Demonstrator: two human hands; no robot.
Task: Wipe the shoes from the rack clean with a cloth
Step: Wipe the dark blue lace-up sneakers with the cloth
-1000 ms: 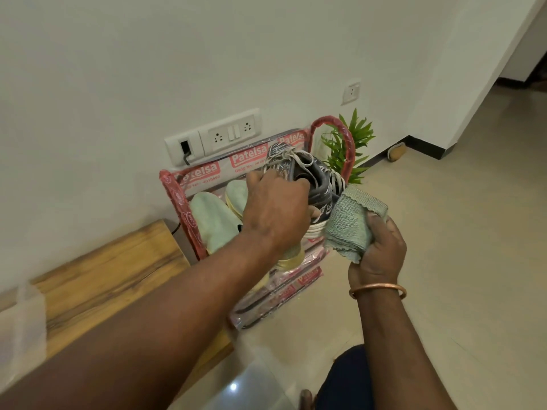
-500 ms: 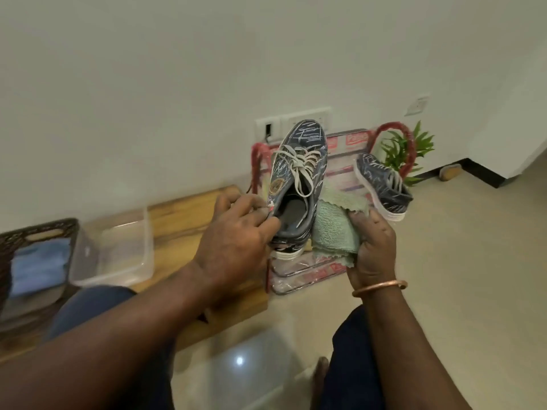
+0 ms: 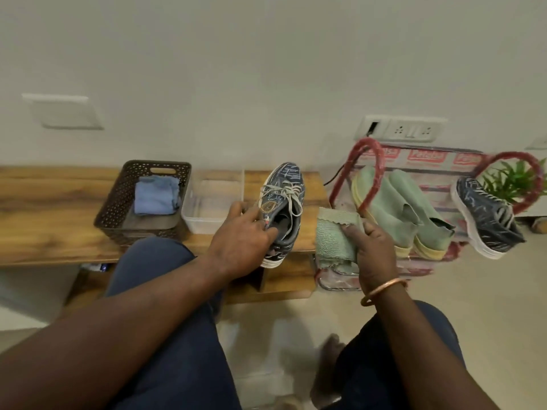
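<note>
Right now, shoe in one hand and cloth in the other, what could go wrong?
The left hand holds the dark shoe only at its collar; pressing with the green cloth could twist it loose. Its loose laces could snag. The matching shoe tilts at the end of the rack; a bump might topple it.

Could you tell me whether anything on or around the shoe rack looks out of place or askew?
Yes: the dark patterned shoe at the rack's right end lies tilted, sole showing, seemingly overhanging the edge.

Pale wall [image 3: 266,54], wooden bench [image 3: 47,211]
</note>
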